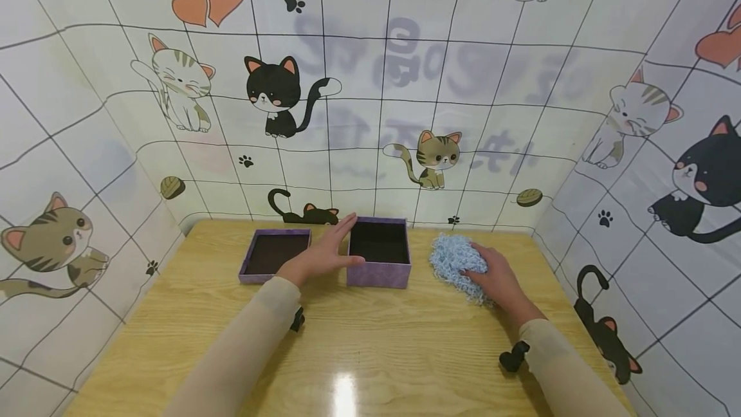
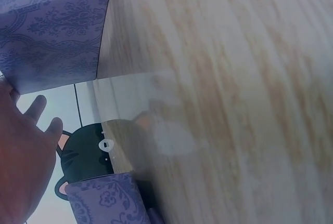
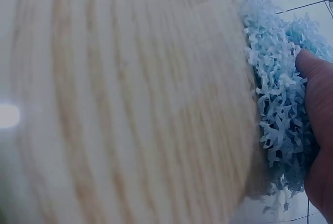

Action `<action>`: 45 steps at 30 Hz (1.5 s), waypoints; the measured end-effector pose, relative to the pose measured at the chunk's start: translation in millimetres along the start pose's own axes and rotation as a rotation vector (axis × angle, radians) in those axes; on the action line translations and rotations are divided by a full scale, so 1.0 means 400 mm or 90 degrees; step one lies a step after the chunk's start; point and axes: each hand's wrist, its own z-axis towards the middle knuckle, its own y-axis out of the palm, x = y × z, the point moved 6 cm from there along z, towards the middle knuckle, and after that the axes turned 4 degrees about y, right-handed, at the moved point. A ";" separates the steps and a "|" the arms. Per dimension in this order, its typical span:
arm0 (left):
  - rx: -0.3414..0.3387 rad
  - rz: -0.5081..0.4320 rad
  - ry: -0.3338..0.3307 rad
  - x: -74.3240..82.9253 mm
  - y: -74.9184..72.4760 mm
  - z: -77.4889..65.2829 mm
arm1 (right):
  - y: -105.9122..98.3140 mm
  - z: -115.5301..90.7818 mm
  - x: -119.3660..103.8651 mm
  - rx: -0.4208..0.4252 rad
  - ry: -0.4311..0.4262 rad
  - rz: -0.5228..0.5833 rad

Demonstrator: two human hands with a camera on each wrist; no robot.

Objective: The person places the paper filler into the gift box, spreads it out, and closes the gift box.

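Observation:
A purple patterned box (image 1: pixel 379 275) with a dark inside stands without its lid near the back of the table. My left hand (image 1: pixel 323 253) is at its left side, fingers straight along the rim and thumb spread toward the front corner. In the left wrist view, the fingertips show close to the patterned box wall (image 2: pixel 52 42). To the right lies a heap of light blue shredded paper (image 1: pixel 456 262). My right hand (image 1: pixel 499 280) grips the heap from its right side. The right wrist view shows the thumb pressed into the paper strands (image 3: pixel 281 94).
The shallow purple lid (image 1: pixel 249 269) lies left of the box, dark inside up. A wooden table (image 1: pixel 359 346) carries everything, with light glaring off its front. Behind it and at both sides hangs a white gridded sheet (image 1: pixel 359 82) with printed cats.

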 end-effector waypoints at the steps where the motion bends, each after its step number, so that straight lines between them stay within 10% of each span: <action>1: -0.001 -0.001 0.000 0.001 -0.001 0.000 | -0.002 0.001 0.001 0.000 0.002 0.005; 45: -0.004 -0.018 -0.015 0.004 -0.007 -0.007 | -0.114 0.028 -0.168 0.082 -0.075 0.033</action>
